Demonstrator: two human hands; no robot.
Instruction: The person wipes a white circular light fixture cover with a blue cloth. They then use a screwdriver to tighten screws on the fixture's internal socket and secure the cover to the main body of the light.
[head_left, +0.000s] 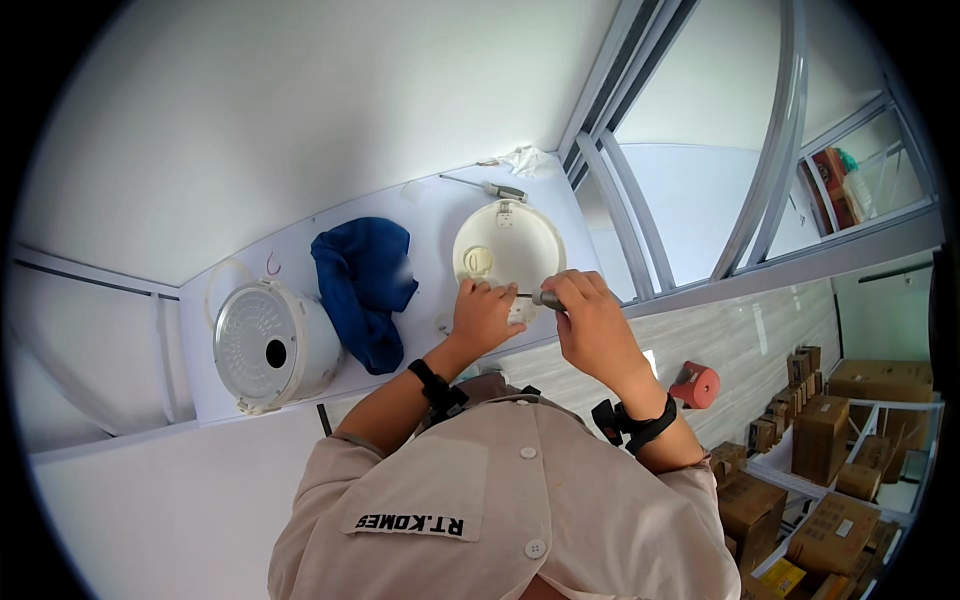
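Note:
A white round lid (535,240), seemingly a rice cooker's, lies with its hollow side up on the white table. Its near edge is under my left hand (483,318), whose fingers are bent and pressed against it. My right hand (592,322) is closed around the grey handle of a screwdriver (547,299). The screwdriver's shaft points left across the lid's near part, close to my left fingertips; its exact tip contact is too small to tell. Inside the lid sits a small round cream piece (478,261).
Left on the table (425,240) are a white rice cooker body (312,345), tipped on its side, and a crumpled blue cloth (362,285). Behind the lid lies another screwdriver (506,192) near white crumpled tissue (527,160). A red stool (695,385) and cardboard boxes (822,435) stand to the right.

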